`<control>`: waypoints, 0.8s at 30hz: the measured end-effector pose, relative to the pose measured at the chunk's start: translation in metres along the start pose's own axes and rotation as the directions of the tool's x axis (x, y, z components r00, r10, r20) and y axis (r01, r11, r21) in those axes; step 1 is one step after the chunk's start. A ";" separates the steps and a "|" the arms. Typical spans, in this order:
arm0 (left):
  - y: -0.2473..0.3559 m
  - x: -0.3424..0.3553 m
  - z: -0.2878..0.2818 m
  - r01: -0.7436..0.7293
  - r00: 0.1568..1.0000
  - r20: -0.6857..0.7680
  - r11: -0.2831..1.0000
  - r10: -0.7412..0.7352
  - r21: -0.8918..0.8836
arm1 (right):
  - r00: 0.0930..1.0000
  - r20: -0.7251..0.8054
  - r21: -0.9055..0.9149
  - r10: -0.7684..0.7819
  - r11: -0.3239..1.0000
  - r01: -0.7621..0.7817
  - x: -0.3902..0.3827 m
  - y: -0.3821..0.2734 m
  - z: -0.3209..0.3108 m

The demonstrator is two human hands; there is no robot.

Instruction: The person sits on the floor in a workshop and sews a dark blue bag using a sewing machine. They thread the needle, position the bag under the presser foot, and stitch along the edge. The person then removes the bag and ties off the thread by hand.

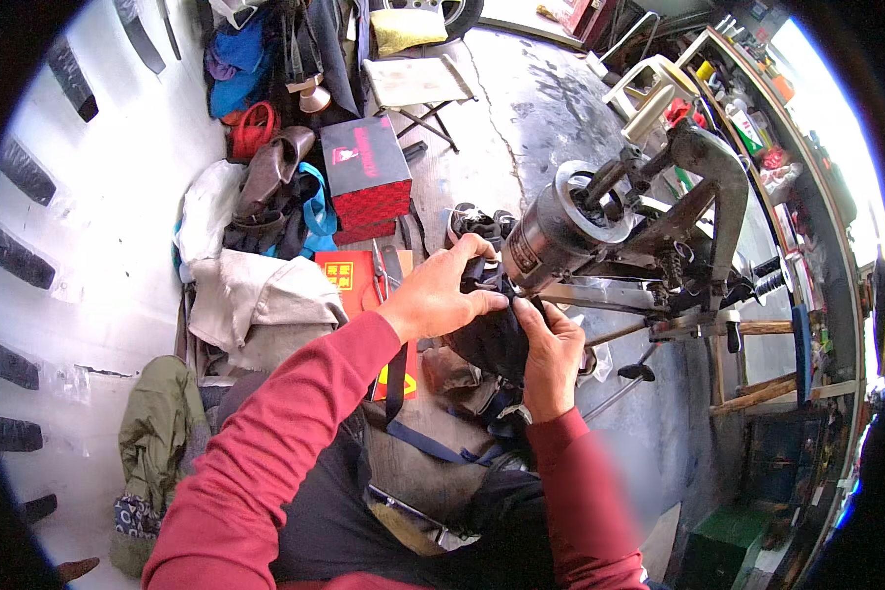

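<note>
A black fabric piece (490,344), perhaps a bag, sits at the lower end of a hand-cranked metal sewing machine (551,231). My left hand (441,291) grips its upper left edge, thumb pointing toward the machine's foot. On the other side, my right hand (553,356) pinches the same cloth between thumb and fingers, just below the round machine head. Both thumbs are close together at the stitching spot; the needle itself is hidden. A dark strap (395,388) hangs below my left wrist, and I cannot tell whether it joins the black piece.
Left of the machine stand a black and red box (369,172) and a folding stool (418,84). Beige cloth (256,300), a brown boot (273,172) and an olive garment (157,433) lie along the white wall. Dark shoes (474,222) sit behind my hands. Loaded shelves (806,206) line the right.
</note>
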State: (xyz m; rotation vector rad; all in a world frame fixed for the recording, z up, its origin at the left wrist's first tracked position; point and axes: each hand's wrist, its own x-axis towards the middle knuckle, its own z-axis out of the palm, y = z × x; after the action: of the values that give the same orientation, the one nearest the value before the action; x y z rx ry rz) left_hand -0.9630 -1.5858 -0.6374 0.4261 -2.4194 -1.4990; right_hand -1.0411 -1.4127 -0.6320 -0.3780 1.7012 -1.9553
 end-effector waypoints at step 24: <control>0.013 -0.062 -0.020 -0.164 0.984 -0.056 0.983 0.169 0.085 | 0.895 0.274 0.029 0.352 0.927 -0.374 -0.041 -0.009 0.007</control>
State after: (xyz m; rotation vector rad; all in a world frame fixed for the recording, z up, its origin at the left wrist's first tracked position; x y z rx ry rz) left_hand -0.8997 -1.5735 -0.6215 0.2742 -2.4060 -1.3035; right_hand -1.0054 -1.3954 -0.6169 -0.2540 1.3998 -1.6140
